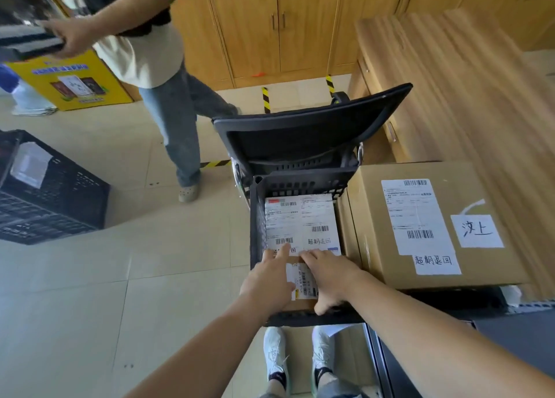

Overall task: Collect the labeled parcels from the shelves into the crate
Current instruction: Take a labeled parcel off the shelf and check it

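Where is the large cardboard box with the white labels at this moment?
In the head view, right of centre: the large cardboard box stands right beside the black crate on the chair, with the wooden desk behind it.
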